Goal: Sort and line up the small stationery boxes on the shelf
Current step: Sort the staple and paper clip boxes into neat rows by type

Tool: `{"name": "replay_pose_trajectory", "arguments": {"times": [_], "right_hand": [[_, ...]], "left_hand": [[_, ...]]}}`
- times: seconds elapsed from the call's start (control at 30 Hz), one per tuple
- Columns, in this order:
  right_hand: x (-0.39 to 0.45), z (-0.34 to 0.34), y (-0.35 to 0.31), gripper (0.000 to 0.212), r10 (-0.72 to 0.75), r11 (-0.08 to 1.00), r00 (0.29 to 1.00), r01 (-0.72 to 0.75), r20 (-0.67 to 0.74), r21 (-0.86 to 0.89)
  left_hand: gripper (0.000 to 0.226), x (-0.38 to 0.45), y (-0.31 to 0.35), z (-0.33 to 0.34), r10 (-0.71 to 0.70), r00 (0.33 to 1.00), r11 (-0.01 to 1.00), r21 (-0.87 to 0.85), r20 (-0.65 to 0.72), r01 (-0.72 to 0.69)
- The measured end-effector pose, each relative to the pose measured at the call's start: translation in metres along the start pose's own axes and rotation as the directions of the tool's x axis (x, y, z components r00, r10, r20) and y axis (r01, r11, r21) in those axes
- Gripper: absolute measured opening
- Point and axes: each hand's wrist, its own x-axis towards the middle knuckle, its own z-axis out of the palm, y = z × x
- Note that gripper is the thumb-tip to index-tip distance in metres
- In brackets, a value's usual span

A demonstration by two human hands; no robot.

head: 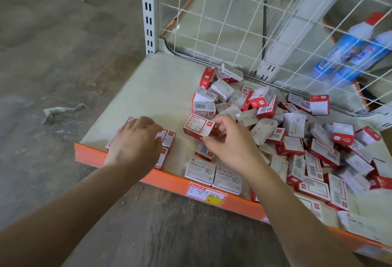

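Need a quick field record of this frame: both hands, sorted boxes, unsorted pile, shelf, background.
left hand: left hand rests palm down on a lined-up group of red-and-white cardboard boxes at the shelf's front left
right hand: right hand pinches a red-and-white paper clip box, lifted above the shelf
front row: two pale paper clip boxes side by side at the orange shelf lip
unsorted: jumbled pile of small boxes over the right half
shelf: beige shelf board
background: white wire mesh panel; blue bottles behind it
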Motion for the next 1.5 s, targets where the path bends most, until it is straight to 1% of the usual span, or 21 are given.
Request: {"name": "replay_pose_trajectory", "arguments": {"times": [0.13, 0.27, 0.33, 0.43, 0.5, 0.6, 0.73, 0.8, 0.87, 0.97, 1.03, 1.1, 1.23, 1.33, 1.4, 1.5], "right_hand": [[0.015, 0.014, -0.015, 0.035, -0.024, 1.000, 1.000, 0.024, 0.013, 0.008], [0.030, 0.028, -0.025, 0.038, -0.032, 1.000, 0.999, 0.032, 0.031, 0.002], [0.037, 0.034, -0.028, 0.037, -0.031, 0.999, 0.998, 0.031, 0.048, 0.006], [0.049, 0.040, -0.032, 0.035, -0.020, 0.999, 0.996, 0.023, 0.081, -0.032], [0.058, 0.042, -0.035, 0.034, -0.001, 0.999, 0.994, 0.005, 0.109, -0.034], [0.069, 0.048, -0.039, 0.035, 0.017, 1.000, 0.992, -0.016, 0.126, -0.010], [0.078, 0.060, -0.039, 0.037, 0.022, 1.000, 0.990, -0.025, 0.142, 0.019], [0.080, 0.065, -0.038, 0.038, 0.025, 0.998, 0.987, -0.034, 0.156, 0.056], [0.082, 0.067, -0.037, 0.034, 0.016, 0.995, 0.988, -0.030, 0.154, 0.091], [0.084, 0.069, -0.039, 0.025, -0.018, 0.995, 0.988, 0.003, 0.152, 0.096], [0.084, 0.072, -0.041, 0.024, -0.047, 0.994, 0.986, 0.031, 0.160, 0.105], [0.085, 0.078, -0.042, 0.024, -0.049, 0.991, 0.986, 0.028, 0.160, 0.129], [0.088, 0.086, -0.041, 0.029, -0.012, 0.975, 0.989, -0.022, 0.148, 0.220], [0.088, 0.086, -0.041, 0.028, -0.052, 0.965, 0.986, 0.007, 0.161, 0.264], [0.088, 0.086, -0.040, 0.029, -0.052, 0.960, 0.984, 0.002, 0.172, 0.280], [0.088, 0.086, -0.039, 0.029, -0.059, 0.959, 0.982, 0.006, 0.178, 0.284]], "left_hand": [[0.036, 0.002, -0.014, -0.003, 0.042, 0.999, 0.999, 0.029, 0.017, -0.042], [0.034, 0.002, -0.017, -0.003, 0.052, 0.999, 0.999, -0.009, 0.010, -0.052], [0.033, 0.002, -0.020, -0.002, 0.065, 0.998, 0.997, -0.046, 0.018, -0.064], [0.032, 0.003, -0.026, -0.002, 0.097, 0.995, 0.990, -0.107, 0.012, -0.096], [0.032, 0.003, -0.030, -0.002, 0.119, 0.992, 0.987, -0.112, 0.035, -0.114], [0.036, 0.004, -0.033, -0.002, 0.146, 0.989, 0.980, -0.137, 0.023, -0.141], [0.030, 0.005, -0.036, -0.001, 0.157, 0.987, 0.975, -0.160, 0.015, -0.153], [0.028, 0.005, -0.038, 0.001, 0.172, 0.985, 0.971, -0.166, -0.018, -0.173], [0.028, 0.006, -0.040, 0.003, 0.186, 0.980, 0.969, -0.153, -0.065, -0.194], [0.026, 0.007, -0.042, 0.005, 0.181, 0.982, 0.969, -0.159, -0.054, -0.188], [0.025, 0.007, -0.043, 0.006, 0.194, 0.977, 0.966, -0.155, -0.085, -0.205], [0.025, 0.007, -0.044, 0.006, 0.193, 0.975, 0.966, -0.154, -0.108, -0.208], [0.036, 0.004, -0.044, 0.007, 0.222, 0.970, 0.959, -0.156, -0.104, -0.236], [0.037, 0.004, -0.045, 0.007, 0.229, 0.966, 0.957, -0.152, -0.121, -0.246], [0.037, 0.005, -0.045, 0.007, 0.227, 0.965, 0.957, -0.152, -0.130, -0.245], [0.038, 0.005, -0.045, 0.007, 0.218, 0.971, 0.961, -0.153, -0.101, -0.232]]}}
